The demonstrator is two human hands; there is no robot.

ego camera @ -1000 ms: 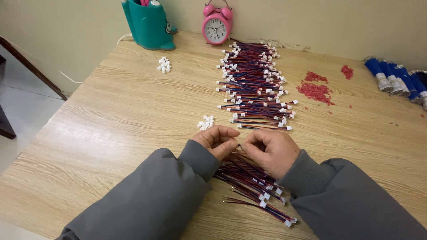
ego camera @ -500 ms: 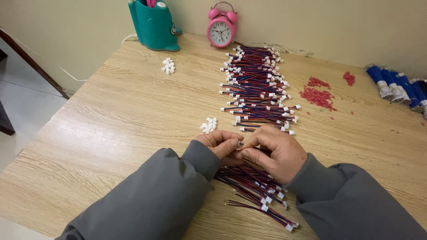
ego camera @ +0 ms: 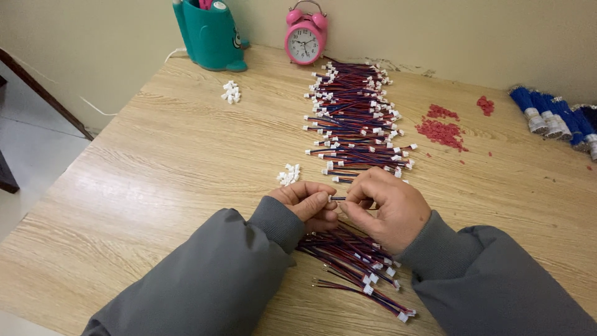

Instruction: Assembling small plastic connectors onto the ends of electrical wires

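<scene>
Two bare hands in grey sleeves meet over a wooden table [ego camera: 155,162], fingertips nearly touching. Both the left hand [ego camera: 308,204] and the right hand [ego camera: 387,208] are curled, thumb against forefinger, each pinching one end of a short wire lead [ego camera: 337,198]. Only a small dark stretch of the lead shows in the gap between the fingers; it lies level, its long axis running left to right from one hand to the other. Whether a connector sits on either end is hidden by the fingertips. Just beyond the left fingertips lies a small heap of white connectors [ego camera: 289,175]. Beyond the right fingertips, a long stack of finished red and blue leads [ego camera: 354,118] stretches away, each lying crosswise. Beneath the wrists, nearer the body, a loose bundle of red and blue wires [ego camera: 354,264] slants toward the right sleeve. Far past the fingers stand a pink alarm clock [ego camera: 305,38] and a teal holder [ego camera: 208,34].
</scene>
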